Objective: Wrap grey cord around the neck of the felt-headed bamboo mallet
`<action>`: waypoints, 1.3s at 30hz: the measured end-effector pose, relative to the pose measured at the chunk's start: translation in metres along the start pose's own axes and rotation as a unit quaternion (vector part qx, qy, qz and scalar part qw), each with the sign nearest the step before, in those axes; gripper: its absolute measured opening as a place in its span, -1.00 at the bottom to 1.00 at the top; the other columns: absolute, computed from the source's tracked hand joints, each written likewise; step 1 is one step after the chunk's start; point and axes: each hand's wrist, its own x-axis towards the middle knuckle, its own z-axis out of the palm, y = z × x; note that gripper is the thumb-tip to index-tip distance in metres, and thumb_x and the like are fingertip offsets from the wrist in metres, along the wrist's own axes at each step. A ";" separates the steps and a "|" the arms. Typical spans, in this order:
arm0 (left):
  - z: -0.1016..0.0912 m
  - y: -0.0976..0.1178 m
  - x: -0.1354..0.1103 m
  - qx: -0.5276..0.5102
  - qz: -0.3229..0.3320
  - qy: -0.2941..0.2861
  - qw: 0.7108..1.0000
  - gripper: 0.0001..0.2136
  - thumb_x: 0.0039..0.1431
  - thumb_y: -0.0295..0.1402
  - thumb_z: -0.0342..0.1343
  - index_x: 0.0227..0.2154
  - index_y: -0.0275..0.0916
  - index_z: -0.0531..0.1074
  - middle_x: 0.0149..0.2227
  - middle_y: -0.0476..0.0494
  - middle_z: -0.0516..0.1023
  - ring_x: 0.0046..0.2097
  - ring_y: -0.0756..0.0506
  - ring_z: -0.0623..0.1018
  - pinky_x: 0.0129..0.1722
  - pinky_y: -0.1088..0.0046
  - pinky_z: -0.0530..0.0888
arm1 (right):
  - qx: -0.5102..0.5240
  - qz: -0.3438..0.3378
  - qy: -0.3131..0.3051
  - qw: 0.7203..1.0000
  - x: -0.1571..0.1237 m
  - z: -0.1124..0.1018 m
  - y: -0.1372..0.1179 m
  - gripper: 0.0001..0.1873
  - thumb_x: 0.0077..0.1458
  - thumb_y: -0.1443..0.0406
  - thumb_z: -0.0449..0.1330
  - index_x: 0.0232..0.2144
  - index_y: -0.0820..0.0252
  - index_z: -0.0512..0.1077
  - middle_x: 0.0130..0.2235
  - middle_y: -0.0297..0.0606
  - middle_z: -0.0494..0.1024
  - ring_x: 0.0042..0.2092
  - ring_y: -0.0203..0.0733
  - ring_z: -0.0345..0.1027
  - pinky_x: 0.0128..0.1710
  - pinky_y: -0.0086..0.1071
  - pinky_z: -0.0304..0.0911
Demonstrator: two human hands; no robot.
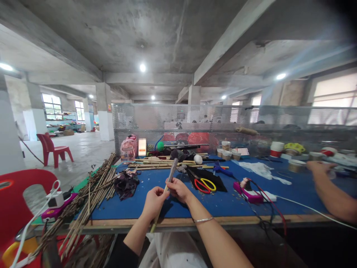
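My left hand (154, 203) and my right hand (177, 189) are both closed round a thin bamboo stick (170, 175) held slanted above the blue table (228, 203). The stick's upper part is wrapped in grey material and ends in a dark fuzzy head (177, 154). Its bare lower end (153, 226) points down past the table's front edge. A silver bracelet sits on my right wrist. Just right of my hands lie red and yellow scissors (205, 184) on a black cloth.
Bundles of sticks (92, 197) lie along the table's left edge, more bamboo rods (164, 162) at the back. A pink glue gun (248, 192) with cords lies to the right. Another person's arm (331, 193) reaches in at far right. Red chairs stand left; a mesh screen backs the table.
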 end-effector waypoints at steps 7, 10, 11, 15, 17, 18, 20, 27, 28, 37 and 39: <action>-0.003 0.003 -0.003 -0.026 -0.028 -0.056 0.998 -0.66 -0.05 -0.07 0.01 -0.58 -0.31 0.35 -0.66 0.01 0.34 -0.64 0.05 0.29 -0.63 0.54 0.19 | 0.018 0.025 -0.027 0.999 -0.003 0.000 -0.003 -0.64 -0.20 0.18 0.28 -0.36 0.22 0.28 -0.71 -0.60 0.00 -0.68 -0.51 -0.29 -0.72 -0.54 -0.40; -0.001 0.003 -0.004 0.043 0.026 -0.013 0.999 -0.69 -0.09 -0.10 0.07 -0.56 -0.31 0.38 -0.62 -0.01 0.38 -0.56 0.03 0.32 -0.55 0.54 0.22 | -0.012 0.032 -0.007 0.999 -0.002 0.000 -0.001 -0.64 -0.21 0.16 0.28 -0.39 0.21 0.26 -0.71 -0.59 0.03 -0.70 -0.52 -0.27 -0.72 -0.53 -0.42; 0.000 0.003 -0.005 0.067 0.038 0.002 0.997 -0.70 -0.11 -0.12 0.10 -0.56 -0.31 0.39 -0.61 -0.01 0.38 -0.54 0.03 0.32 -0.53 0.54 0.22 | -0.020 0.034 -0.004 0.999 -0.001 0.000 0.000 -0.64 -0.21 0.16 0.29 -0.40 0.21 0.26 -0.71 -0.59 0.05 -0.70 -0.52 -0.27 -0.73 -0.53 -0.42; -0.002 0.003 -0.005 0.094 0.041 0.005 0.995 -0.67 -0.07 -0.10 0.06 -0.61 -0.32 0.39 -0.64 0.00 0.36 -0.56 0.04 0.29 -0.55 0.53 0.19 | -0.018 0.032 -0.021 0.999 -0.002 0.000 0.001 -0.64 -0.21 0.16 0.29 -0.40 0.22 0.27 -0.70 -0.58 0.07 -0.70 -0.53 -0.25 -0.73 -0.54 -0.40; -0.004 0.003 -0.005 0.072 0.028 -0.026 0.997 -0.61 -0.02 -0.05 -0.03 -0.62 -0.32 0.40 -0.67 0.00 0.34 -0.60 0.04 0.28 -0.58 0.53 0.17 | -0.002 0.037 -0.043 0.998 -0.003 0.000 0.000 -0.65 -0.20 0.18 0.29 -0.38 0.22 0.27 -0.70 -0.58 0.06 -0.69 -0.52 -0.24 -0.72 -0.55 -0.38; -0.004 0.003 -0.005 0.061 0.021 -0.042 0.997 -0.58 0.01 -0.03 -0.07 -0.61 -0.32 0.41 -0.67 -0.01 0.34 -0.61 0.04 0.28 -0.60 0.53 0.17 | 0.003 0.044 -0.052 0.998 -0.004 0.000 -0.001 -0.65 -0.19 0.18 0.28 -0.37 0.22 0.28 -0.70 -0.59 0.05 -0.69 -0.52 -0.23 -0.72 -0.56 -0.37; -0.005 0.002 -0.004 0.047 0.009 -0.060 0.997 -0.55 0.03 -0.02 -0.12 -0.58 -0.34 0.43 -0.67 -0.03 0.36 -0.62 0.04 0.28 -0.61 0.52 0.16 | 0.004 0.059 -0.057 0.997 -0.004 -0.001 -0.001 -0.65 -0.19 0.19 0.28 -0.37 0.22 0.28 -0.71 -0.59 0.03 -0.69 -0.52 -0.23 -0.71 -0.56 -0.37; -0.003 -0.003 0.000 0.078 0.023 0.015 0.997 -0.69 -0.18 -0.11 0.15 -0.59 -0.31 0.40 -0.60 -0.05 0.42 -0.55 0.03 0.33 -0.57 0.55 0.21 | -0.026 0.057 -0.025 0.998 0.000 -0.005 0.005 -0.63 -0.23 0.18 0.30 -0.39 0.22 0.27 -0.69 -0.55 0.15 -0.71 -0.53 -0.21 -0.73 -0.54 -0.38; -0.003 -0.003 0.000 0.070 0.017 0.009 0.997 -0.69 -0.16 -0.10 0.13 -0.59 -0.31 0.40 -0.62 -0.05 0.41 -0.57 0.03 0.33 -0.58 0.55 0.21 | -0.021 0.056 -0.031 0.998 0.000 -0.005 0.005 -0.63 -0.23 0.19 0.31 -0.38 0.22 0.28 -0.68 -0.55 0.15 -0.71 -0.53 -0.21 -0.72 -0.54 -0.37; -0.003 -0.001 -0.001 0.072 0.028 -0.027 0.997 -0.61 -0.01 -0.06 -0.04 -0.61 -0.32 0.40 -0.64 -0.03 0.36 -0.58 0.04 0.29 -0.58 0.54 0.20 | -0.009 0.064 -0.049 0.997 -0.003 0.000 0.001 -0.65 -0.23 0.20 0.31 -0.47 0.22 0.22 -0.72 -0.59 0.06 -0.71 -0.54 -0.23 -0.72 -0.55 -0.41; -0.002 -0.002 0.000 0.085 0.032 0.006 0.996 -0.67 -0.10 -0.09 0.08 -0.55 -0.32 0.41 -0.58 -0.04 0.42 -0.53 0.02 0.33 -0.54 0.54 0.22 | -0.021 0.052 -0.033 0.998 -0.002 0.000 0.002 -0.64 -0.24 0.21 0.31 -0.47 0.21 0.21 -0.71 -0.57 0.11 -0.72 -0.54 -0.23 -0.73 -0.54 -0.41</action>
